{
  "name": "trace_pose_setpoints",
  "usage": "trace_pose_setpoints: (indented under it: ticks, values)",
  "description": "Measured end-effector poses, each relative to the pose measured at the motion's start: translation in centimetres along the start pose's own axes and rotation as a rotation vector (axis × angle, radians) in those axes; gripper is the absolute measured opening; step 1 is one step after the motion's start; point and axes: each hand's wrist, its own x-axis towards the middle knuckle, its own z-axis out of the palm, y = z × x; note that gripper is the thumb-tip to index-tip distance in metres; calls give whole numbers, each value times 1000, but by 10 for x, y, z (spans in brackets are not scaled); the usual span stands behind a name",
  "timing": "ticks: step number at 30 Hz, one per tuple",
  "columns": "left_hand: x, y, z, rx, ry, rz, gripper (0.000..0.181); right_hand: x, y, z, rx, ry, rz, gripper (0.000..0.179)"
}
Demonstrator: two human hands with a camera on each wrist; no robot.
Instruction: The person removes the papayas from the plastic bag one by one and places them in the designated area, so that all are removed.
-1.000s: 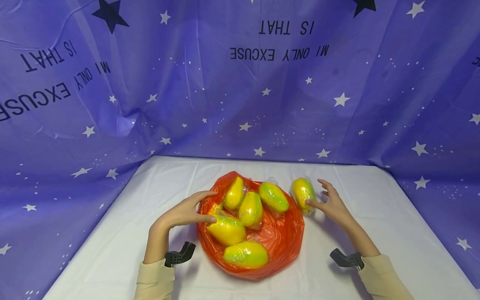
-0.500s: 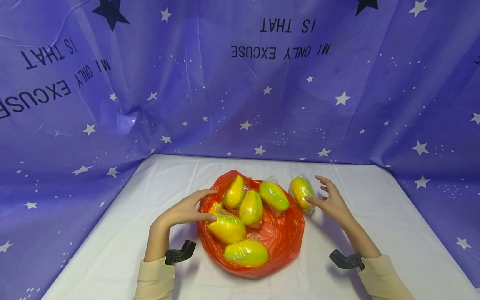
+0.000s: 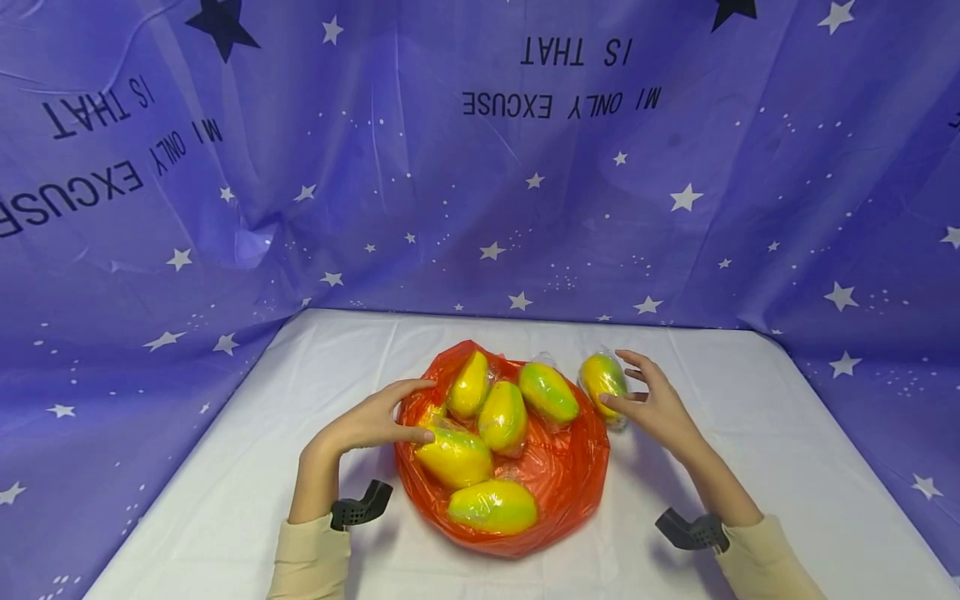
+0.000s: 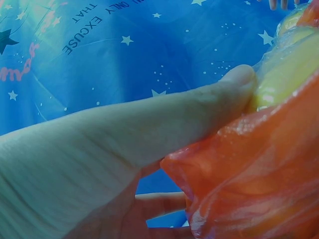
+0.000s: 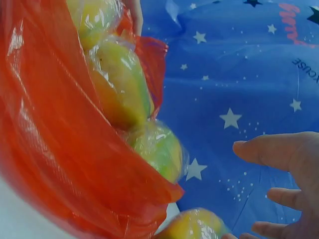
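A red plastic bag [image 3: 553, 467] lies spread on the table, its rim rolled low. Several yellow-green papayas in clear wrap sit in it, among them one papaya [image 3: 453, 458] at the left and another [image 3: 493, 507] at the front. My left hand [image 3: 367, 421] rests at the bag's left side, thumb over the rim against a papaya [image 4: 286, 79], fingers along the bag's outside. Just right of the bag, a wrapped papaya [image 3: 602, 379] stands on the table. My right hand [image 3: 656, 404] is beside it, thumb and fingers spread, the thumb overlapping the fruit in the head view.
A white cloth covers the table [image 3: 247, 467]. Behind and at both sides hangs a purple curtain [image 3: 420, 208] with stars and lettering. Each wrist carries a black camera mount, one on the left [image 3: 362, 505] and one on the right [image 3: 690, 531].
My right hand has moved left, closer to the papaya outside the bag. The left hand stays at the bag's side, and the fruit inside keeps its place.
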Motion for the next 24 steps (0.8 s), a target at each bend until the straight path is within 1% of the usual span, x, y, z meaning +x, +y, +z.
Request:
trace_pose_setpoints:
  ticks: [3, 9, 18, 24]
  values:
    - [0, -1, 1, 5, -3, -3, 79, -1, -2, 4, -12, -10, -31, 76]
    - [1, -1, 1, 8, -1, -4, 79, -3, -5, 14, 31, -50, -64, 72]
    - [1, -2, 1, 10, 1, -2, 79, -6, -19, 30, 169, -166, -35, 65]
    - [1, -3, 1, 1, 1, -6, 79, -5, -23, 44, 205, -226, -40, 67]
